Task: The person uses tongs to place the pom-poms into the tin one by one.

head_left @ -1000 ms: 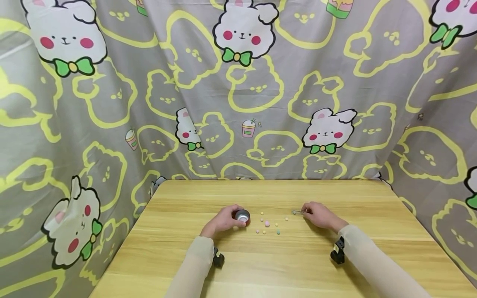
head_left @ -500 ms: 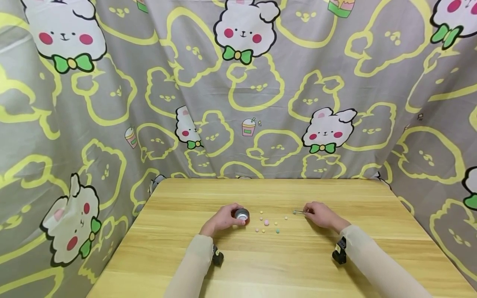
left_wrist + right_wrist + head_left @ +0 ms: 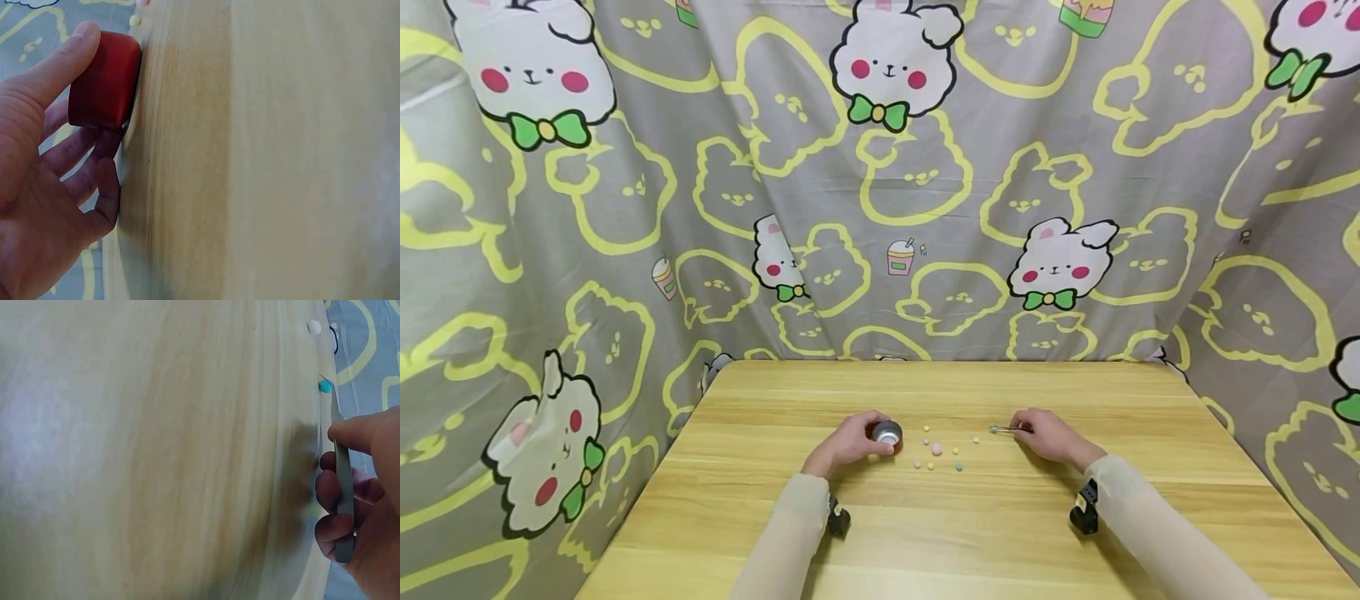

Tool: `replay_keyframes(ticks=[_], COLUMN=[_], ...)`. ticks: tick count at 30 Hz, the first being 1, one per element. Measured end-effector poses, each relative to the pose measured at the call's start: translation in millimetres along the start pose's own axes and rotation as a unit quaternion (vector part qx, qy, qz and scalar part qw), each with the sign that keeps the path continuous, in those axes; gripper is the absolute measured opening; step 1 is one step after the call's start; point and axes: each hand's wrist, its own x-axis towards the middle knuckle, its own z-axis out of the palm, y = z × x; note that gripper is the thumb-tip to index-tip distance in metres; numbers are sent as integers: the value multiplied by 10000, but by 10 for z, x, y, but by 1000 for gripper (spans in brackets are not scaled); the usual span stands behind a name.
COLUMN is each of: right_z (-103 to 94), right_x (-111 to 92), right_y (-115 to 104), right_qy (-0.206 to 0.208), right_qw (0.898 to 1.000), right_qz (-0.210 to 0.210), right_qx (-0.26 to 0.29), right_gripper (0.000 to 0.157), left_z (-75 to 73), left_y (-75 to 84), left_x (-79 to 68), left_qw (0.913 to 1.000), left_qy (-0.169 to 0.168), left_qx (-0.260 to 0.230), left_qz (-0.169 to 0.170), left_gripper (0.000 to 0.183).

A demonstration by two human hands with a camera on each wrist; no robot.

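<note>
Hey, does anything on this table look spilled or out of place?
Only the small coloured beads, which lie loose on the table between the hands. The left hand grips a small red cup, upright, and the right hand pinches tweezers. Nothing looks damaged.

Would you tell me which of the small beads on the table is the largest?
The pink bead, lying in the middle of the scatter, is clearly bigger than the others.

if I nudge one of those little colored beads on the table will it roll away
Probably yes: the beads look small and round, lying loose on a smooth wooden table. They seem very light, so the tweezers in the right hand could flick one aside.
</note>
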Motion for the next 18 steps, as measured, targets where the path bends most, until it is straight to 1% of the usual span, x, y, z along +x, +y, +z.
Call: replay_keyframes(ticks=[5,9,14,18], right_z=[-6,-9,-17,-32], right_x=[-16,-26,-36,-33], right_y=[29,42,52,51], right_qy=[-21,-47,-94,-83], right_qw=[10000,9997,9987,9980], right_qz=[-55,-13,80,4], right_qx=[59,234,494,619], right_gripper=[4,6,9,11], left_z=[5,16,19,12], left_y=[-10,-23,-20,-6], left_x=[1,6,7,4], left_qw=[9999,9999,9999,9999], left_qy=[-19,-33,-44,-43], left_qx=[-19,5,13,11], left_qz=[-97,-154,-158,-146], left_gripper=[51,51,51,53])
